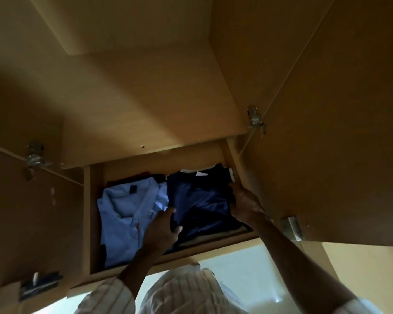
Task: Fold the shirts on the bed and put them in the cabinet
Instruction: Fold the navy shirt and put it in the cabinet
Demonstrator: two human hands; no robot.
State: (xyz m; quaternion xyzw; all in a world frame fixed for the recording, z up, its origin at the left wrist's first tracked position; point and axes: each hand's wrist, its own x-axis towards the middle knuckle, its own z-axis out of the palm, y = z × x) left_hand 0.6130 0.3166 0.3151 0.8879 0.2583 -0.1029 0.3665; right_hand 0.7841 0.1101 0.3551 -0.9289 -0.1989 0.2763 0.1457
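Overhead, an open wooden cabinet (145, 123) holds a folded light blue shirt (125, 214) on the left of its shelf and a folded navy shirt (197, 200) just beside it. The left hand (161, 230) and right hand (243, 205) curl their fingers around the navy shirt's sides, seemingly placing it; next likely comes letting go.
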